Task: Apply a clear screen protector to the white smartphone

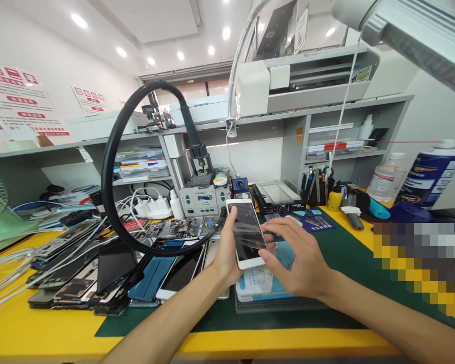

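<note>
A white smartphone (pixel 247 235) with a dark, reflective screen is held up, tilted, above the middle of the bench. My left hand (pixel 226 247) is closed round its left side, with the thumb along the front edge. At the lower right edge is my right hand (pixel 301 258), its thumb by the bottom corner and its curved fingers against the side, some partly behind the phone. Beneath the phone lies a blue and white box or packet (pixel 260 285) on a dark ridged pad (pixel 284 305). The back of the phone is hidden.
Stacked phone parts and screens (pixel 98 273) fill the left of the green mat (pixel 349 303). A thick black hose (pixel 106 167) loops from the grey soldering or hot-air station (pixel 200 201). A spray can (pixel 430 174), clear bottle (pixel 387 177) and yellow bottle (pixel 334 198) stand at right.
</note>
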Tool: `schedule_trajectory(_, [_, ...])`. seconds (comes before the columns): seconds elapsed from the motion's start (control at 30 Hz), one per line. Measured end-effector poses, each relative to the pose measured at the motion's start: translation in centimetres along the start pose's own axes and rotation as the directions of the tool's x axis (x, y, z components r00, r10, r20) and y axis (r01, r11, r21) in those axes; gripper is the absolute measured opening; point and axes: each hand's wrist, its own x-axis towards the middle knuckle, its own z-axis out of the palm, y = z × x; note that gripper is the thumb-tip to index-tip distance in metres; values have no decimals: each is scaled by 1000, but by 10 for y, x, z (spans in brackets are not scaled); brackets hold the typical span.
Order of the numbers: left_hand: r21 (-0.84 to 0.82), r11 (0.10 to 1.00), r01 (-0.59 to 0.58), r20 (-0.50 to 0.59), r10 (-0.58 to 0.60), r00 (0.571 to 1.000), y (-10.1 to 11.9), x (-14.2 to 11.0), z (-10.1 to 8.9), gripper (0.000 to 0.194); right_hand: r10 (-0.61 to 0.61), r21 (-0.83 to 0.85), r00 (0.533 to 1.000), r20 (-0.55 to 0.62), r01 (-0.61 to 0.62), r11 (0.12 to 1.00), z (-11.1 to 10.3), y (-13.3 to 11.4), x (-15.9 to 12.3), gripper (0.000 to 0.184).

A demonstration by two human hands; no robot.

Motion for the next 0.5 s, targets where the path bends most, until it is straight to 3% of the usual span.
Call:
schedule_trajectory(0.23, [67,998,2,-94,5,996,4,-2,5,61,51,7,998,37,-51,999,1,2,-1,36])
schedule_trajectory(0.5, [86,996,-4,-87,11,996,2,2,1,66,61,-3,997,56,-60,998,3,2,-2,29])
